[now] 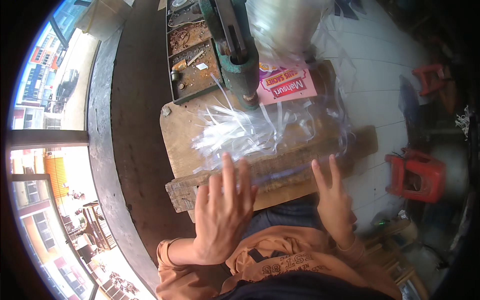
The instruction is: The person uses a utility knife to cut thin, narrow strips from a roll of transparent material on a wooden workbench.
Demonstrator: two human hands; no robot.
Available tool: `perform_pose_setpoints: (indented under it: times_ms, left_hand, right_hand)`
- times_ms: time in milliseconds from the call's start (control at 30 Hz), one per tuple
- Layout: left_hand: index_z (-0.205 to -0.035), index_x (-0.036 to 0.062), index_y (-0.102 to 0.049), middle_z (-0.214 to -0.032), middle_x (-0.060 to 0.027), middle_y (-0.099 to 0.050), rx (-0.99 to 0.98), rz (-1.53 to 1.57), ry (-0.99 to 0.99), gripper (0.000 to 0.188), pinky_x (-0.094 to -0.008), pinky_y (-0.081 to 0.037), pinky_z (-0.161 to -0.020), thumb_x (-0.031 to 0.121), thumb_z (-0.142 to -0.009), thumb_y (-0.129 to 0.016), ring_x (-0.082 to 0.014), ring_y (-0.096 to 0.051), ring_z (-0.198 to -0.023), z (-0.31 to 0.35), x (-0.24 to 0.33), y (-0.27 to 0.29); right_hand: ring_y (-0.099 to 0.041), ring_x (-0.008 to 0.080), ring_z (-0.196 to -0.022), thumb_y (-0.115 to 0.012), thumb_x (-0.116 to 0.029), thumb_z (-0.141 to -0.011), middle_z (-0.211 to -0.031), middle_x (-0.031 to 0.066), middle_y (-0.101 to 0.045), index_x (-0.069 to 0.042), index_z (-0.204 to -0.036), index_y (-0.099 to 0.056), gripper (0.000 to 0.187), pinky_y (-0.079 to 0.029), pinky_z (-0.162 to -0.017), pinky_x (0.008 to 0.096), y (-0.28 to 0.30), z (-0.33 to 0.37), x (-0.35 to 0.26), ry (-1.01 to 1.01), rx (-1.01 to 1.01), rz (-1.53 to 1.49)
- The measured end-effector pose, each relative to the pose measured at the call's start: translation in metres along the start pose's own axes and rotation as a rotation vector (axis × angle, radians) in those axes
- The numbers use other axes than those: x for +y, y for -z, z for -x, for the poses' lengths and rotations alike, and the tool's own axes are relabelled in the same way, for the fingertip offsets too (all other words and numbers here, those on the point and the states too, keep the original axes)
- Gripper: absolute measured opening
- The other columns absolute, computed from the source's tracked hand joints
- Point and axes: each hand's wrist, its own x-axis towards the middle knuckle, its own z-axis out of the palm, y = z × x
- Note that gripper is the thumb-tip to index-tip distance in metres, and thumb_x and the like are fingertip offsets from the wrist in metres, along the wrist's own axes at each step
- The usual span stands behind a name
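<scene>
My left hand (221,210) lies flat with fingers spread on a clear plastic sheet (277,170) stretched over a worn wooden beam (360,145). My right hand (332,197) presses the same sheet further right, two fingers raised. Beyond the beam lies a heap of clear plastic strips (240,132) on a wooden board (175,140). I cannot tell whether either hand grips the sheet or only rests on it.
A green metal press (237,55) stands behind the strips, beside a rusty tray (192,70) of small parts. A pink printed bag (287,85) lies to its right, under a clear plastic roll (282,25). Red stools (417,175) stand on the tiled floor at right. A window opening is left.
</scene>
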Motion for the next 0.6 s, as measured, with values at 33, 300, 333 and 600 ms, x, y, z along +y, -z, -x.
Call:
perform_pose_setpoints:
  times_ms: [33,300,333,600]
  left_hand:
    - [-0.123,0.0081,-0.054,-0.124,-0.014,-0.049,0.108,-0.003,-0.17,0.048,-0.03,-0.045,-0.069,0.024,-0.079,-0.064,-0.0215,-0.054,-0.092,-0.012,0.003,0.0]
    - [-0.118,0.0151,-0.059,-0.146,-0.0235,-0.017,-0.197,1.035,-0.998,0.041,-0.045,-0.033,-0.102,0.018,-0.078,-0.066,-0.0396,-0.032,-0.129,-0.141,0.03,-0.074]
    - [-0.119,0.0163,-0.059,-0.148,-0.0241,-0.013,-0.276,1.086,-1.027,0.041,-0.0463,-0.029,-0.105,0.019,-0.078,-0.067,-0.0417,-0.028,-0.131,-0.146,0.031,-0.08]
    - [-0.119,0.0232,-0.06,-0.149,-0.0257,-0.005,-0.367,1.152,-1.024,0.047,-0.0437,-0.024,-0.109,0.026,-0.074,-0.073,-0.0401,-0.018,-0.136,-0.154,0.04,-0.106]
  right_hand:
    - [-0.061,0.0354,-0.095,-0.051,0.013,-0.071,-0.142,0.0203,-0.03,-0.022,-0.141,-0.033,0.081,-0.055,-0.058,0.0341,-0.002,0.0,-0.004,-0.004,-0.02,-0.002]
    - [-0.06,0.0362,-0.1,-0.056,0.008,-0.07,-0.142,0.0206,-0.028,-0.022,-0.143,-0.03,0.083,-0.056,-0.058,0.0344,0.004,0.0,-0.002,-0.002,-0.057,0.006]
    - [-0.059,0.0366,-0.101,-0.056,0.008,-0.07,-0.142,0.0206,-0.028,-0.022,-0.143,-0.03,0.083,-0.056,-0.059,0.0346,0.004,0.0,-0.002,-0.013,-0.068,0.011]
    - [-0.057,0.0373,-0.104,-0.057,0.009,-0.07,-0.141,0.0202,-0.031,-0.022,-0.141,-0.034,0.081,-0.056,-0.062,0.0362,-0.001,-0.001,-0.001,-0.045,-0.057,0.001]
